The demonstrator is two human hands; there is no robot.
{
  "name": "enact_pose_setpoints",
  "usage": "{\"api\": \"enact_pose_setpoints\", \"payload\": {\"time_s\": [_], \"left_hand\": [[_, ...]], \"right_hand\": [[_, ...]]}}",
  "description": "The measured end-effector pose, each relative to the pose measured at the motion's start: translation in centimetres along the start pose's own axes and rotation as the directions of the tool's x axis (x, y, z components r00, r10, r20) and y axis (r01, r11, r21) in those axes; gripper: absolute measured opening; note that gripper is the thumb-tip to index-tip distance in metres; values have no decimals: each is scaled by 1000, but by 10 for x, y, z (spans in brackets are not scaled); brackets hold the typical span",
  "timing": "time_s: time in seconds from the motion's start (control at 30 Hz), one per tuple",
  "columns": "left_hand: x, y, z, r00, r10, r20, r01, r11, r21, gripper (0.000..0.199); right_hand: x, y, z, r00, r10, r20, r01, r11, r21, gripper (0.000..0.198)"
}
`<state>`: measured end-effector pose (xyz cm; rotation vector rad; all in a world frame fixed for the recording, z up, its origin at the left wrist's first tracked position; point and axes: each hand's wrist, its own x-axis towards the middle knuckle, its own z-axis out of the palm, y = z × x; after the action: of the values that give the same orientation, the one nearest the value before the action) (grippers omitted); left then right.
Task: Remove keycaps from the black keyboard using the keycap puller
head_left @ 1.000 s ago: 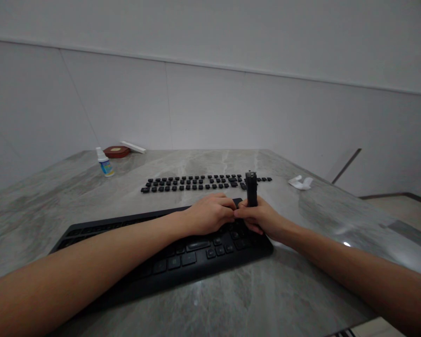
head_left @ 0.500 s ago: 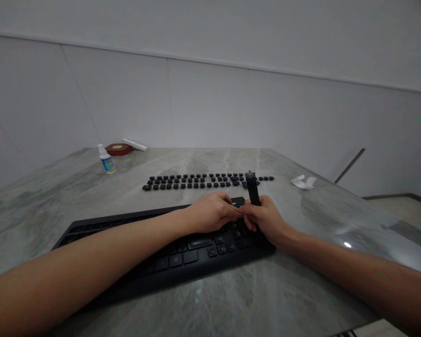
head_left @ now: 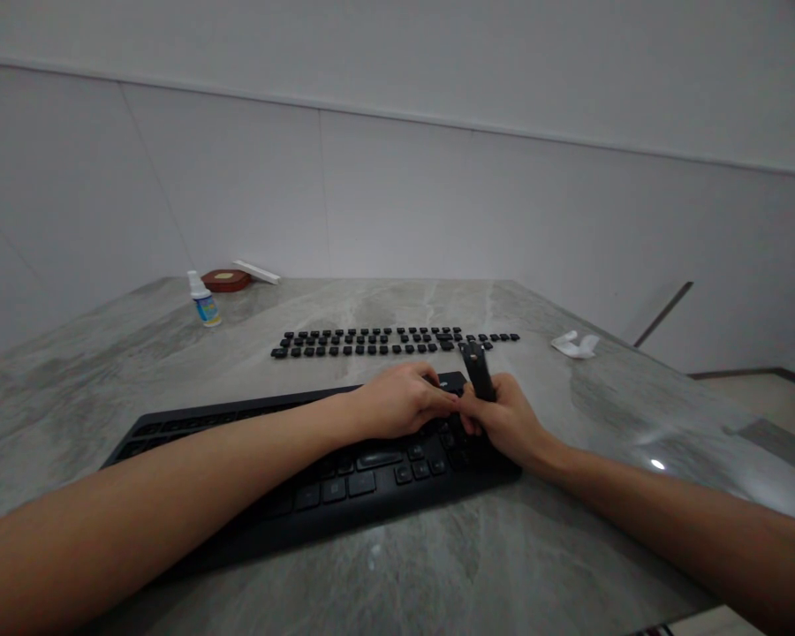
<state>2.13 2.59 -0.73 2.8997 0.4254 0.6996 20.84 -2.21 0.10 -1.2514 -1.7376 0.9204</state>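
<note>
A black keyboard (head_left: 364,484) lies at a slant on the marble-look table, with some keycaps in place and the rest of it partly under my arms. My left hand (head_left: 407,399) rests over its right end, fingers drawn together and pointing right; whatever they pinch is hidden. Against those fingertips, my right hand (head_left: 503,413) is closed around a flat black tool (head_left: 478,369) that sticks up from the fist, with a small metal rivet near its top. The tool's lower end is out of sight. Beyond the keyboard, loose black keycaps (head_left: 359,350) lie in rows.
A white spray bottle (head_left: 205,302) with a blue label stands at the far left. Behind it are a dark red box (head_left: 225,281) and a white strip (head_left: 257,271) near the wall. Crumpled white paper (head_left: 574,344) lies at right, near the table's edge.
The black tool's top has dipped lower and tilted toward me as my right hand turned slightly. My left hand has stayed nearly in place, and the keyboard and keycap rows look the same.
</note>
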Motion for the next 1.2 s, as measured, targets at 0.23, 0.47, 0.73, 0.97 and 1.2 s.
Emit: {"api": "enact_pose_setpoints", "payload": {"time_s": [0.23,0.47,0.73,0.97,1.2], "left_hand": [[1,2,-3,999,43,19,-43,999,-3,23],[2,1,-3,994,100,37,-101,995,13,24],[1,-3,2,998,53,24,-55,995,89,25],[0,-4,4,1000,7,3,-7,997,75,26],[3,-3,4,1000,-14,-5,14,1000,2,27]], "right_hand": [[-1,7,1,1000,-14,-4,13,996,-87,31],[-1,1,0,1000,-6,-27,5,999,-43,29],[16,-1,2,965,253,-72,-230,944,235,19],[20,0,3,953,292,-77,-260,923,284,20],[13,4,4,971,200,-129,-159,949,271,22]]}}
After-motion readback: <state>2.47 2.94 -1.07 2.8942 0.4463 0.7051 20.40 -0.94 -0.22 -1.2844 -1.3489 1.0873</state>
